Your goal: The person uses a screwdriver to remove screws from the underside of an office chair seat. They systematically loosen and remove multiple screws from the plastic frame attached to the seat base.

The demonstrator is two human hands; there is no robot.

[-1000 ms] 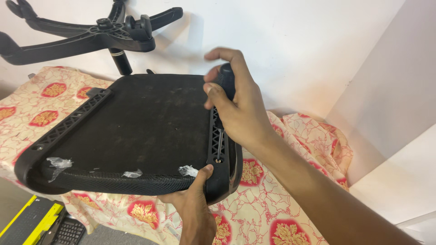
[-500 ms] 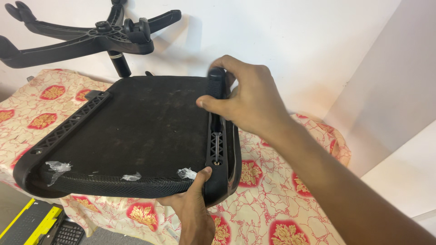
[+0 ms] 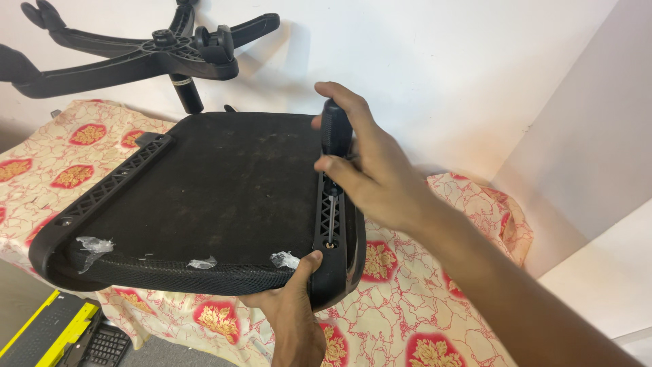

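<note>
A black chair seat (image 3: 204,190) lies upside down on a cloth-covered table, its mesh edge toward me. My left hand (image 3: 295,309) grips the seat's near right corner from below, thumb on the rim. My right hand (image 3: 370,170) is closed around the black handle of a screwdriver (image 3: 335,139). The thin shaft runs down to a screw hole (image 3: 329,242) in the ribbed plastic rail (image 3: 331,211) along the seat's right side. A matching rail (image 3: 115,180) runs along the left side.
A black star-shaped chair base (image 3: 156,51) with its gas cylinder lies against the white wall behind the seat. The cream cloth with red flower patches (image 3: 421,319) drapes the table. A yellow-and-black case (image 3: 47,333) sits on the floor at lower left. Bits of clear tape cling to the seat's front edge.
My right hand has re-gripped and turned on the screwdriver handle, from fingers wrapped over the top back to a side grip. The seat and my left hand stay about the same.
</note>
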